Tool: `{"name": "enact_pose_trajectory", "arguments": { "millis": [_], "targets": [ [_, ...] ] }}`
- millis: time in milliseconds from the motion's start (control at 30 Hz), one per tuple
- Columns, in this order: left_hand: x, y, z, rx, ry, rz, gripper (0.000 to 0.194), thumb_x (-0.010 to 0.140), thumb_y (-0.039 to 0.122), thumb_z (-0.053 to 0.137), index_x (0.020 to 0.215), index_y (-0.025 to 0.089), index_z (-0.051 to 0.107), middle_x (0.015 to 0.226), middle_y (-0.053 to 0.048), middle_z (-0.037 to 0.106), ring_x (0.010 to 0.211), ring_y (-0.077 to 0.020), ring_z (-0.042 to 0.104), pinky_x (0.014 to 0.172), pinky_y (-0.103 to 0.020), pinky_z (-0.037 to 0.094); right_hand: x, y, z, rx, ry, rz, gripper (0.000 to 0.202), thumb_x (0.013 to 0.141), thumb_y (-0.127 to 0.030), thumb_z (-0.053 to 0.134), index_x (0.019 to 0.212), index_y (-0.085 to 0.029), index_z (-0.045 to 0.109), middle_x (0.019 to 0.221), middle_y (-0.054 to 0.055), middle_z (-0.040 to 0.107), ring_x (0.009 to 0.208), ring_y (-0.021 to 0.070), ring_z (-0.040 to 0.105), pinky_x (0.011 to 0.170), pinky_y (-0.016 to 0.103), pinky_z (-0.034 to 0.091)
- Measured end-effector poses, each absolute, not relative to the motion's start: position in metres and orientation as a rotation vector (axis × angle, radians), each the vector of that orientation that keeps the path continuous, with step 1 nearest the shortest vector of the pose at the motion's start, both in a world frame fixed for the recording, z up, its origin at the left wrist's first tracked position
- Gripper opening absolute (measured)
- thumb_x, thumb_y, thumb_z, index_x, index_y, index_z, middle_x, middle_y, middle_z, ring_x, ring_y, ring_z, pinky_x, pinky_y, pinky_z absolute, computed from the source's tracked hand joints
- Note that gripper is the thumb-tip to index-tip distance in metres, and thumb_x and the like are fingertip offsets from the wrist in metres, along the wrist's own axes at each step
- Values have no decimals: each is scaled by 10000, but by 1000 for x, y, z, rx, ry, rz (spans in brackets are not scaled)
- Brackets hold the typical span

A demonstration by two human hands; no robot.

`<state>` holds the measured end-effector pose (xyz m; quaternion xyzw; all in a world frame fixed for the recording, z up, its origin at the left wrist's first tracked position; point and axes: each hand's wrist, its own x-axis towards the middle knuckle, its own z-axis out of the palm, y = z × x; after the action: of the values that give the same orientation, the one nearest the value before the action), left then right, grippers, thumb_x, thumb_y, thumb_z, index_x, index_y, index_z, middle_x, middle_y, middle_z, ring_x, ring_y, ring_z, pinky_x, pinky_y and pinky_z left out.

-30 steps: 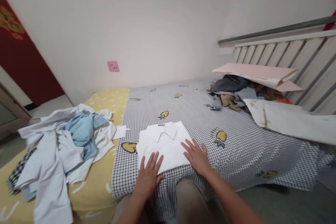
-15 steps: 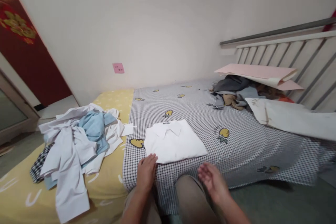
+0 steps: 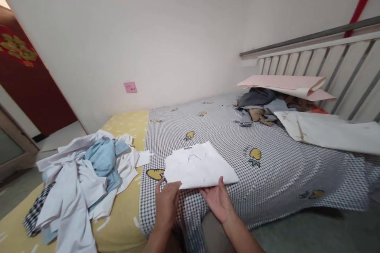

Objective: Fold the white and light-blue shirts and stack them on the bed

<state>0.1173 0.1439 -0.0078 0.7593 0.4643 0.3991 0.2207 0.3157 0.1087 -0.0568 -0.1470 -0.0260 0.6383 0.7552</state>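
Where the folded white shirt [image 3: 198, 170] lies collar-away by the bed's [image 3: 276, 178] near edge, your left hand [image 3: 166, 202] meets its near-left corner, your right hand [image 3: 218, 201] its near side; whether either pinches cannot be told.

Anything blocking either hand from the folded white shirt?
Nothing visible. The left hand is at the near edge of the folded white shirt, toward its left corner; the right hand is at the same edge, farther right. The heap of clothes lies off to the left, not between them.

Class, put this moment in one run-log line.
white shirt: folded on checked sheet | left hand: at near edge | right hand: partly under near edge
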Motion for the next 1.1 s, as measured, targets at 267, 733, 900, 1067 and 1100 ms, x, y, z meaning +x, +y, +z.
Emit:
{"name": "enact_pose_trajectory", "arguments": {
  "millis": [267,733,900,1067,1100],
  "targets": [
    [103,115,-41,801,1436,1260,104,839,255,690,932,215,710,1146,-89,714,1125,-242,648,1038,-370,471,359,122,-59,-439,-52,1220,602,823,-587,690,1350,-311,598,1371,53,658,1351,272,524,1165,564,370],
    [108,107,-5,363,1158,844,316,977,501,486,1023,199,570,773,-45,726,660,-156,702,638,-260,541,450,107,-70,-561,-106,1434,494,1009,-556,339,1096,-228,698,1027,88,790,1031,230,718,1012,474,517],
    [118,133,5,442,1106,816,368,971,412,535,1196,127,592,874,-98,772,705,-193,733,632,-280,576,470,126,-43,-803,-256,1624,538,1007,-562,360,1059,-132,679,930,141,787,946,260,740,921,461,547],
    [128,159,14,471,1074,826,521,925,344,626,1395,166,489,1060,-102,785,908,-239,762,786,-331,624,477,163,-17,-1021,-539,1771,552,897,-639,546,1023,-119,680,917,156,780,880,270,745,879,434,557],
    [129,165,15,472,1105,826,556,912,317,648,1417,172,468,1073,-104,784,915,-244,763,793,-336,629,479,171,-16,-1070,-587,1763,509,866,-610,611,992,-122,684,881,148,780,853,261,746,874,419,558]
  ]
}}
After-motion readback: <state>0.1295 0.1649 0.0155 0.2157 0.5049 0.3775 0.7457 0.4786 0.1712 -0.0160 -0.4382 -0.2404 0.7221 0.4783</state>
